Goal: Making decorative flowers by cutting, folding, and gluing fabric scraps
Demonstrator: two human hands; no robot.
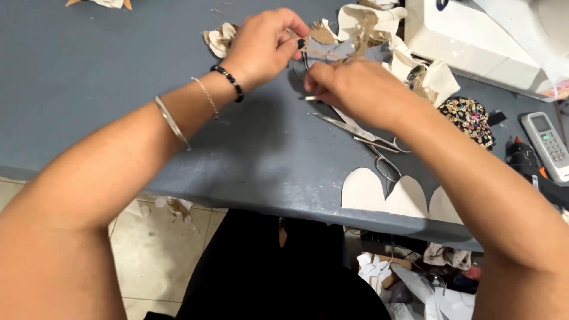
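Both hands meeting over far side of grey table (89,89): left hand (264,44) pinched narrow on small scrap of beige fabric (323,34), right hand (355,89) closed on same piece from below. Judged light, limp, fray-prone; best gripped at edges. Scissors (367,136) directly beneath right wrist, cut cream shapes (385,195) at near edge, sequined patch (471,118), remote (548,142) nearby.

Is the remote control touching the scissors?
Apart. The head view shows the remote control far right of the scissors, with the right forearm and bare table between.
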